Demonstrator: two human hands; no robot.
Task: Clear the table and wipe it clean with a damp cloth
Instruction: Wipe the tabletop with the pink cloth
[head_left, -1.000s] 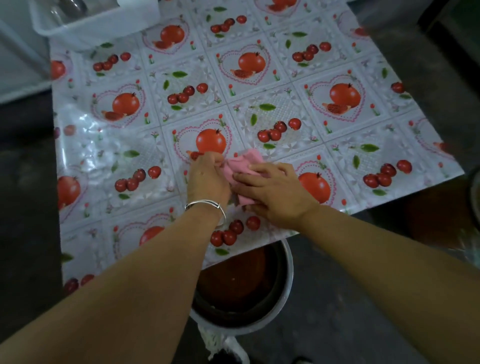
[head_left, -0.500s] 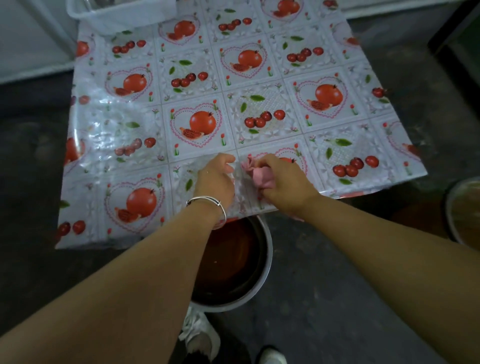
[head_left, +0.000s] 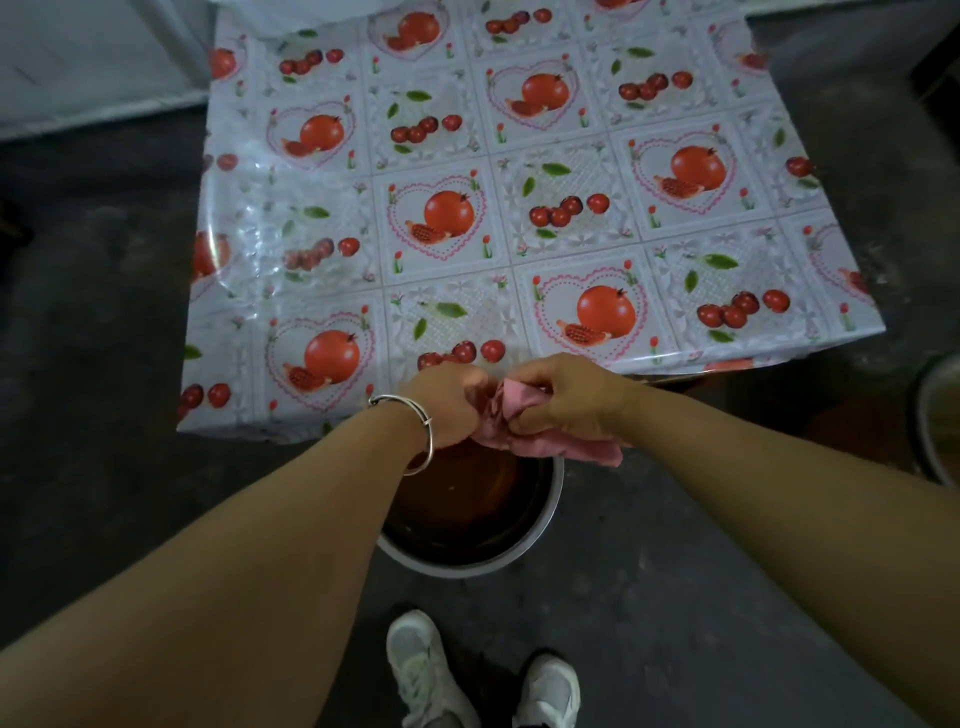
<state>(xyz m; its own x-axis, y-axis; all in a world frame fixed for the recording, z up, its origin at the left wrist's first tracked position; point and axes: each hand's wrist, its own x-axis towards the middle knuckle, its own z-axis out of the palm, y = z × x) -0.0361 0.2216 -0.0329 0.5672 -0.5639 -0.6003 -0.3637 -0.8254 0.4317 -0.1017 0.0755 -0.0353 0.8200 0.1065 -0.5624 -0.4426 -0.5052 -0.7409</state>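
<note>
A pink cloth (head_left: 524, 436) is bunched between both of my hands, just off the table's near edge and above a metal basin (head_left: 545, 540) on the floor. My left hand (head_left: 447, 400), with a silver bracelet on the wrist, grips the cloth's left part. My right hand (head_left: 561, 395) grips its right part, and a loose end hangs below it. The table (head_left: 519, 171) carries a glossy cover printed with pomegranates and cherries.
The basin on the dark floor holds a reddish-brown liquid or lining. A second round container (head_left: 935, 415) shows at the right edge. A clear plastic box (head_left: 291, 13) sits at the table's far left corner. My white shoes (head_left: 431, 670) stand below the basin.
Both hands drew the pink cloth back from the middle of the table over its near edge, and it now hangs above the basin. My view has stepped back.
</note>
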